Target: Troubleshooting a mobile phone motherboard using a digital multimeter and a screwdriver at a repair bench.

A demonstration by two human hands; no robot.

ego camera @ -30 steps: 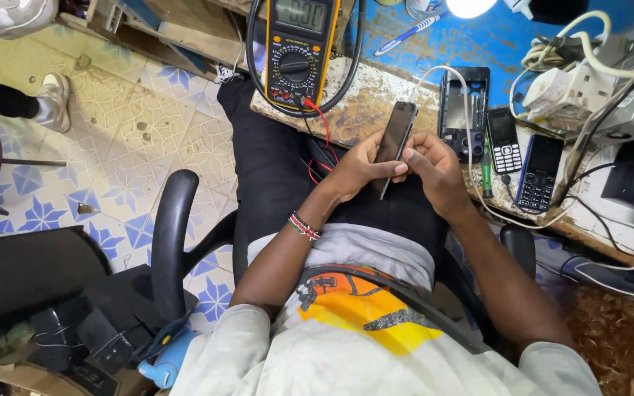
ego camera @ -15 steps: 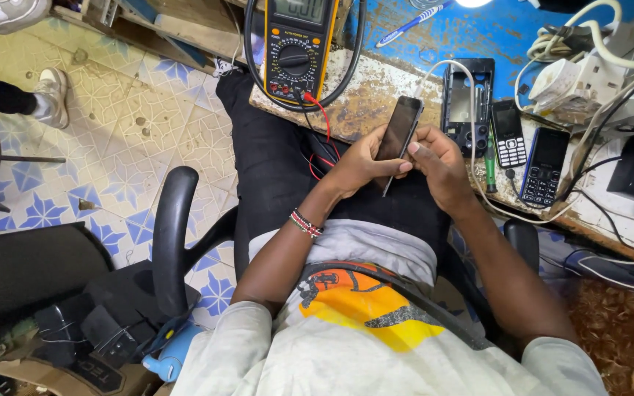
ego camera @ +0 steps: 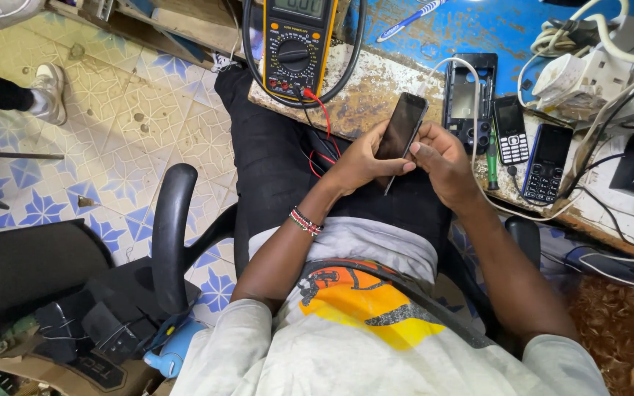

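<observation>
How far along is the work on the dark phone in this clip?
Done: nothing visibly finished. In hand: both the left hand and right hand hold the dark phone, which looks closed, with a thin tool beneath it. Left: a stripped phone frame and two keypad phones lie on the bench, untouched.

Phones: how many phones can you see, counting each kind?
Dark smartphone held in both the left hand and right hand: 1
Keypad phones on the bench: 2
Empty phone frame on the bench: 1
Total: 4
</observation>
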